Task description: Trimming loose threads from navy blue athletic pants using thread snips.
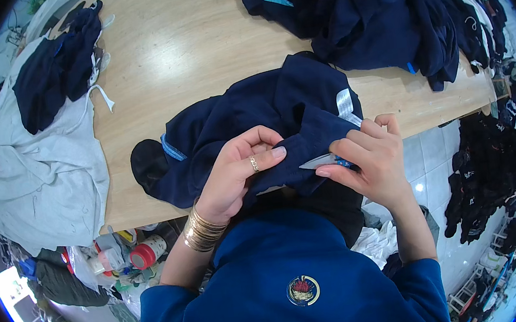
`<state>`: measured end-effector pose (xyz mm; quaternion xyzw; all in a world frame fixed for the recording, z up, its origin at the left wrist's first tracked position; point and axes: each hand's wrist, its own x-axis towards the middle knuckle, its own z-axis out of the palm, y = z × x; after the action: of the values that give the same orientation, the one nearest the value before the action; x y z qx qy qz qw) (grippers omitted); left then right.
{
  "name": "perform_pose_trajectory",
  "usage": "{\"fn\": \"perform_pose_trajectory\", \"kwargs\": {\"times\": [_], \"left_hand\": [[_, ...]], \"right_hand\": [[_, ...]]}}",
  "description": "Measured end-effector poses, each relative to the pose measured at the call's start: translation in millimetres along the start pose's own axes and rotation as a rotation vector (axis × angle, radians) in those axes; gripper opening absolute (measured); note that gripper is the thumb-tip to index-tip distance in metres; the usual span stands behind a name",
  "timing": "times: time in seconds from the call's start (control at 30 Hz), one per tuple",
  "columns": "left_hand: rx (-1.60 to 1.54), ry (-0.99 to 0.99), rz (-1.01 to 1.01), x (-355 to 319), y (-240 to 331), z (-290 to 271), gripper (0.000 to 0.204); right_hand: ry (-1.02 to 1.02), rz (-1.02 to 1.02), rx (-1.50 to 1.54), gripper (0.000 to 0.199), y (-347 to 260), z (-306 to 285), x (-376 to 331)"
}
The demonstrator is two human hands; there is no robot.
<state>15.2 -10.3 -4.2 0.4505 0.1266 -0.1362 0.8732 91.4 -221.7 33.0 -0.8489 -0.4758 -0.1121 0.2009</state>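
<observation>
A navy garment lies bunched at the table's near edge, with a white label and a strip of light blue trim showing on it. My left hand pinches a fold of its cloth between thumb and fingers. In my right hand is a pair of thread snips, its pointed metal blades aimed left along the fabric. A bit of blue handle shows under the fingers; the rest is hidden in the palm. The blade tips lie against or just over the cloth, a little right of my left thumb.
A large heap of navy garments covers the table's far right. At the left, a pale grey cloth drapes over the edge with another navy piece on it. Below the table stands a red-lidded container. Dark clothes are piled at the right.
</observation>
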Motion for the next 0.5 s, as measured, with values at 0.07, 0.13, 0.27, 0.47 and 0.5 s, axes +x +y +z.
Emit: {"fn": "perform_pose_trajectory", "kwargs": {"times": [0.07, 0.13, 0.27, 0.47, 0.5], "left_hand": [[-0.018, 0.0, 0.0, 1, 0, 0, 0.014], [-0.036, 0.002, 0.0, 1, 0, -1, 0.014], [-0.049, -0.019, 0.016, -1, 3, -1, 0.013], [0.184, -0.055, 0.059, -3, 6, 1, 0.018], [0.283, -0.106, 0.06, -3, 9, 3, 0.02]], "right_hand": [[0.022, 0.011, 0.0, 0.035, 0, 1, 0], [0.044, 0.02, 0.001, 0.035, 1, 1, 0], [0.038, 0.032, 0.061, 0.035, 1, 0, -1], [-0.041, 0.275, 0.776, 0.042, 14, 10, 6], [-0.171, 0.237, 0.848, 0.045, 21, 16, 6]]}}
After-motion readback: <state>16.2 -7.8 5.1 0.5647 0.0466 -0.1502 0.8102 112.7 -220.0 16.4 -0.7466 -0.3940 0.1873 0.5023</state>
